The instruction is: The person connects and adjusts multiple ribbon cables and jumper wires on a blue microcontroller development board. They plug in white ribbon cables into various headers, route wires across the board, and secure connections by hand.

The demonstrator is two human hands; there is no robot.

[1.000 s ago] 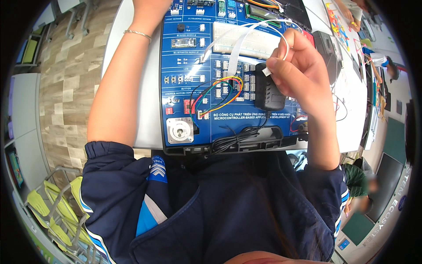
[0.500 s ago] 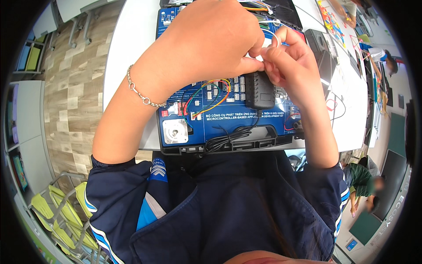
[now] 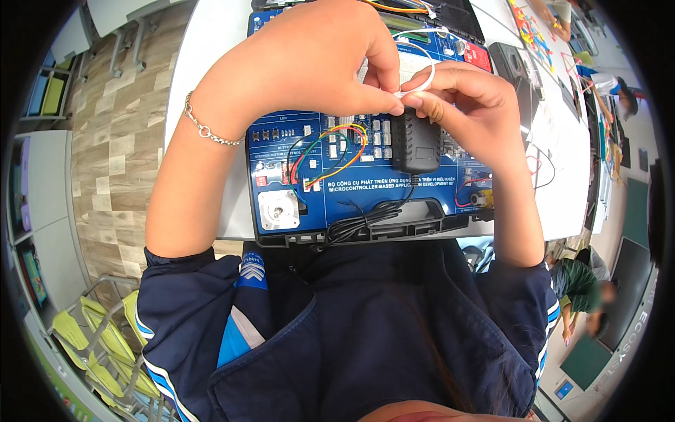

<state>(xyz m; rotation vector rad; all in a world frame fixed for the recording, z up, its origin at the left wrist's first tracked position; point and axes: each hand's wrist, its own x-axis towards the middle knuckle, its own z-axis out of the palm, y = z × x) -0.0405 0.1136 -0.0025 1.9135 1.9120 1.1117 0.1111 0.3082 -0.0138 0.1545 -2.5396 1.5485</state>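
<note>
My left hand (image 3: 302,63) and my right hand (image 3: 467,105) meet above a blue electronics kit board (image 3: 380,200). Each pinches part of a thin white strip (image 3: 432,76) bent into a loop, its ends partly hidden by my fingertips. Just below the fingers, a black power adapter (image 3: 416,144) lies on the board, its cable (image 3: 351,228) bundled at the case's front edge. Coloured jumper wires (image 3: 364,137) curve over the board left of the adapter. A square motor (image 3: 280,209) sits in the board's near left corner. My left hand covers much of the board's far part.
The board lies in an open black case (image 3: 281,240) on a white table (image 3: 204,84). A dark box-shaped device (image 3: 508,63) stands right of it. Green chairs (image 3: 91,337) are at lower left. Other people, one in a green top (image 3: 573,285), are off to the right.
Both hands have shifted slightly and turned, so the white strip's loop shows more fully. My left hand has moved a little left, uncovering more of the board.
</note>
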